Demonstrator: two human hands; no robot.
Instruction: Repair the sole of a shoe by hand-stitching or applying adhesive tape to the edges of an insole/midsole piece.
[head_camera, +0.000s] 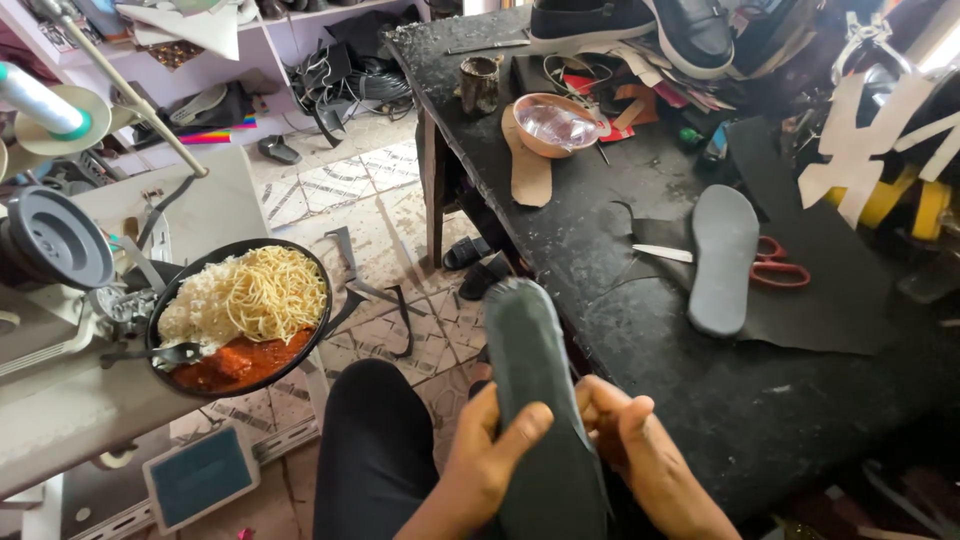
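Gripping a grey insole (535, 400) upright between both hands (560, 440)

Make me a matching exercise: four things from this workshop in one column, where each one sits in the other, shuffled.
1. dark grey insole
2. light grey insole
3. plate of noodles and rice
4. red-handled scissors

A. on the sewing machine table
B. flat on the black workbench
C. partly under the light grey insole
D. held in both hands

Pairs: 1-D, 2-B, 3-A, 4-C
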